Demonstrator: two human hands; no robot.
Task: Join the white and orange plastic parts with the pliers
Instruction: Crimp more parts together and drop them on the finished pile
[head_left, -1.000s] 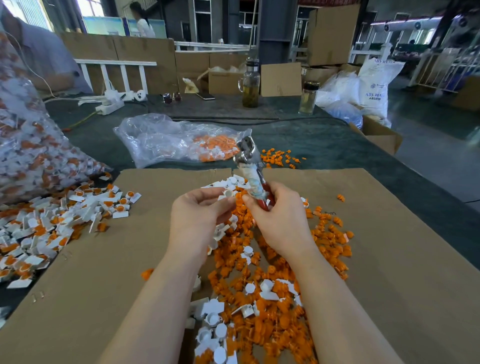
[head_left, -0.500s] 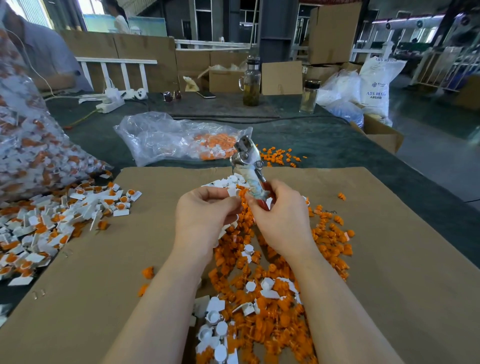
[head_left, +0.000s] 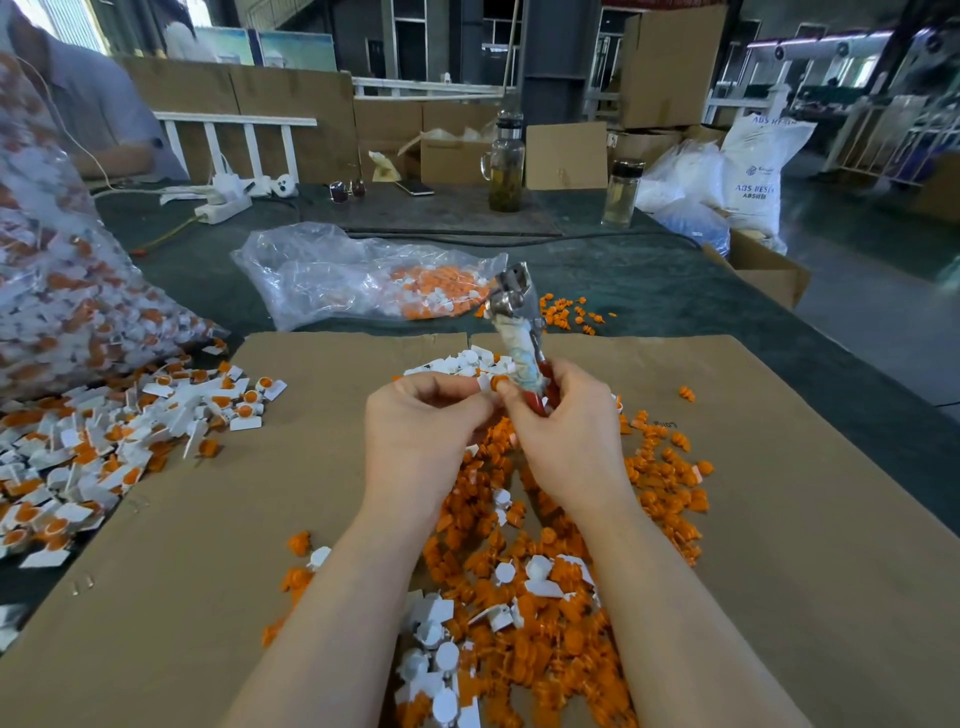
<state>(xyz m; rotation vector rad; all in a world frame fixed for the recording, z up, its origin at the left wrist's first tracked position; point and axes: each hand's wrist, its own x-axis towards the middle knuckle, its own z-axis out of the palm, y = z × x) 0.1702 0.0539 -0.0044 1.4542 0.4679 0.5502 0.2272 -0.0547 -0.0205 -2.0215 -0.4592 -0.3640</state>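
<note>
Two bare hands meet above a cardboard sheet (head_left: 779, 519) strewn with loose white and orange parts (head_left: 524, 587), where a person is fitting one piece into another. The left hand (head_left: 415, 436) has its fingers curled in a pinch on a small white part (head_left: 484, 383), mostly hidden by the fingertips. The right hand (head_left: 566, 436) is clenched around the red handles of the pliers (head_left: 519, 332), whose metal head points up and away over the far edge of the sheet, while its thumb and forefinger also press an orange part (head_left: 500, 383) against the white one. Whether the two pieces are already seated cannot be told from here. Assembled pieces (head_left: 104, 441) lie heaped off the sheet's left edge, and a clear bag of parts (head_left: 363, 280) lies beyond its far edge. The risk, by this reading, lies in the double duty of the right hand: with the tool tucked in the palm and the fingertips busy, the orange part could slip and drop into the pile below, or go in crooked, so that a squeeze from the pliers would jam or crack the pair.
</note>
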